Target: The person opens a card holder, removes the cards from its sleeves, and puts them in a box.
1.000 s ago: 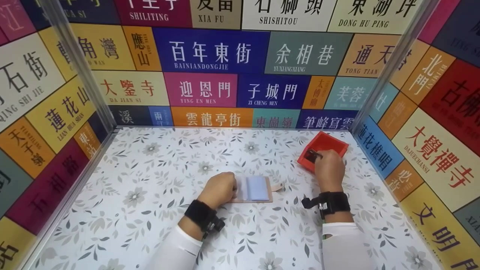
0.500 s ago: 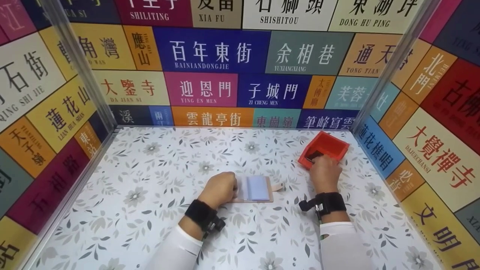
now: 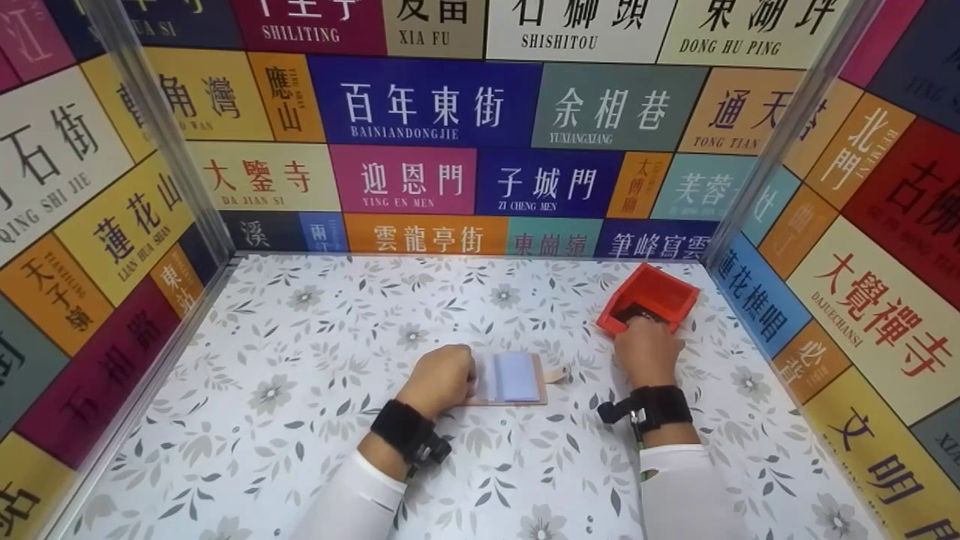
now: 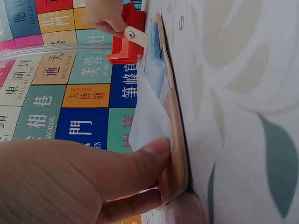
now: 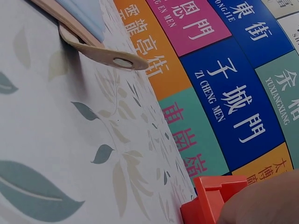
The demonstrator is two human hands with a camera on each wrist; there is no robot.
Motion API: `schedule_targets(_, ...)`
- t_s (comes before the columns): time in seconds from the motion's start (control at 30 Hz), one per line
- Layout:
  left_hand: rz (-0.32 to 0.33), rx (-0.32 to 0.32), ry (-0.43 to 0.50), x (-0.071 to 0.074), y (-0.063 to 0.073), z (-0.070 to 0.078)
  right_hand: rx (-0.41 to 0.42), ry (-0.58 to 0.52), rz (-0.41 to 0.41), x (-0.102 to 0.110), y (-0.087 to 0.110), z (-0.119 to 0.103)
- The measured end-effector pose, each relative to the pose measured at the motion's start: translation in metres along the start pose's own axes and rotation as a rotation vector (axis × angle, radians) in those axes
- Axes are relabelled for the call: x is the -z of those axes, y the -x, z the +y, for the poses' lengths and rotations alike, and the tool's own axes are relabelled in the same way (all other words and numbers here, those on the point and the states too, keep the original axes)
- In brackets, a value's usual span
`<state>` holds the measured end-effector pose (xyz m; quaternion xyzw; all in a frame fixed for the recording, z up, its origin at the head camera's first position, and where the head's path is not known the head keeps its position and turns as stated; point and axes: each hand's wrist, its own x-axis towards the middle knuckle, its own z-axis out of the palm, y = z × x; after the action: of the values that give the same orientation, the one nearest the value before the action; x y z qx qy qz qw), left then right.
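Observation:
A card holder [image 3: 541, 379] with a tan cover lies open on the table, its clear, bluish plastic sleeves [image 3: 516, 376] showing. My left hand [image 3: 439, 380] grips its left end. In the left wrist view the thumb [image 4: 156, 151] presses on a lifted clear sleeve [image 4: 152, 116], with fingers below the cover. A strap with a metal snap [image 5: 122, 62] sticks out from the far end. My right hand [image 3: 649, 352] reaches into a red bin [image 3: 684, 291], where dark, flat pieces [image 3: 636, 309] lie by the fingers. Its fingertips are hidden, so I cannot tell what they hold.
The table [image 3: 300, 450] has a white cover printed with grey leaves and flowers. Walls of coloured sign panels [image 3: 424, 101] stand at the back and on both sides, with metal posts [image 3: 161, 135] at the corners. The bin sits near the back right corner.
My right hand has drawn a little toward me and lowered into the red bin; the dark piece seen at its fingers is now down in the bin. The left hand and card holder stay put.

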<state>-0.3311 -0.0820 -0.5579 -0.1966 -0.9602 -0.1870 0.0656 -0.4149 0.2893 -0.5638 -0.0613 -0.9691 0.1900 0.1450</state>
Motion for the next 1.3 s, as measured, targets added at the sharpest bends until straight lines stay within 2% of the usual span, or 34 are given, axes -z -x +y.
schedule_targets(0.37,0.013,-0.013,-0.013,0.001,0.001,0.001,-0.039,-0.01,-0.07,0.006,-0.001,-0.005)
schedule_targets(0.57,0.027,-0.033,-0.031,0.001,-0.001,0.004,-0.018,-0.042,-0.029,0.011,-0.002,-0.009)
schedule_targets(0.73,0.005,-0.014,-0.006,0.0,-0.002,0.006,0.005,-0.076,-0.014,0.01,-0.001,-0.01)
schedule_targets(0.97,0.001,-0.01,-0.013,-0.001,-0.004,0.006,0.085,-0.07,0.093,0.007,-0.001,-0.009)
schedule_targets(1.17,0.009,-0.013,-0.031,0.0,-0.004,0.006,0.073,-0.082,0.081,0.008,-0.003,-0.01)
schedule_targets(1.3,0.008,-0.007,-0.02,0.0,-0.003,0.005,0.079,-0.077,0.103,0.008,-0.004,-0.012)
